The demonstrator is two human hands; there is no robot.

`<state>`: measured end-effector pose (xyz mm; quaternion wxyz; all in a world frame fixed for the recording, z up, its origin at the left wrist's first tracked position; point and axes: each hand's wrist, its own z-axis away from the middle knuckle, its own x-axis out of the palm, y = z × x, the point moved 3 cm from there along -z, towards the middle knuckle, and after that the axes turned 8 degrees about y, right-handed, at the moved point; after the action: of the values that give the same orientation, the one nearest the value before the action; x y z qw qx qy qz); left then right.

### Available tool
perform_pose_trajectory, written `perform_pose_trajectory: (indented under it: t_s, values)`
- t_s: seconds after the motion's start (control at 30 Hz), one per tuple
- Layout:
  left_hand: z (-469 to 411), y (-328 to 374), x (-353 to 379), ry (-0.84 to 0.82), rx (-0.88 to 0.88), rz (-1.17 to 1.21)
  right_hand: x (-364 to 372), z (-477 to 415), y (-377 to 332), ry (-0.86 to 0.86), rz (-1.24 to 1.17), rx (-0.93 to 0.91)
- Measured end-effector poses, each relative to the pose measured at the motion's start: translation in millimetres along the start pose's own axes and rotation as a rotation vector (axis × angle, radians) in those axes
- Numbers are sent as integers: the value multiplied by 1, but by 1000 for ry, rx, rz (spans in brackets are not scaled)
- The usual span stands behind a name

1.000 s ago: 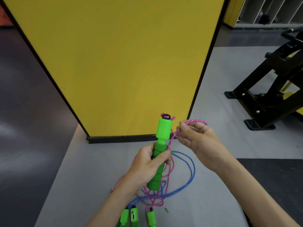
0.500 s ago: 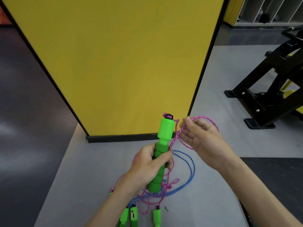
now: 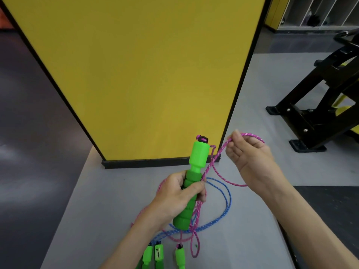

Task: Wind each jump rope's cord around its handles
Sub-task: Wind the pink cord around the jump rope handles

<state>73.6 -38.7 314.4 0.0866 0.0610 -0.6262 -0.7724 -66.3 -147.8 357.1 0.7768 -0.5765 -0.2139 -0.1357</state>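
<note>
My left hand (image 3: 179,197) grips a green jump-rope handle (image 3: 194,175) upright by its ribbed foam part, thumb across the front. A pink cord (image 3: 211,166) leaves the handle's top cap and runs up to my right hand (image 3: 246,152), which pinches it in a raised loop to the right of the handle. More pink cord hangs from the handle to the grey floor (image 3: 108,202). A blue cord (image 3: 226,193) lies looped under it. The other pink rope's handle (image 3: 180,256) and two green handles of the blue rope (image 3: 153,256) lie on the floor at the bottom edge.
A tall yellow panel (image 3: 136,74) with a black base stands right behind the ropes. Black exercise equipment (image 3: 318,105) sits on the floor at the right. Dark flooring borders the grey mat on the left and lower right.
My right hand has drawn the pink cord up and to the right, away from the handle, making the loop longer. The left hand keeps the handle nearly still.
</note>
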Motion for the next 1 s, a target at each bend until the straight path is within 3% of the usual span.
perform_pose_trajectory:
  t_s: [0.07,0.17,0.27,0.43,0.57,0.63,0.73,0.8,0.9,1.0]
  values:
    - [0,1,0,18,18,-1,0,1,4,-68,75,20]
    - [-1,4,0,49,34,41,8,12,15,-266,421,10]
    - [-2,6,-1,56,31,89,13,16,16,-304,573,0]
    - [-1,6,-3,5,19,49,7,7,-3,-120,234,-82]
    - [0,3,-2,28,16,36,0,0,-10,-17,-63,-30]
    - [0,2,-1,65,22,47,2,3,-5,-93,10,13]
    - [0,5,1,86,27,92,10,15,8,-298,397,20]
    - [0,7,2,89,30,120,14,21,15,-387,525,7]
    - [0,9,1,71,38,150,14,19,11,-339,502,-57]
    - [-1,8,0,43,30,154,11,12,2,-219,322,-126]
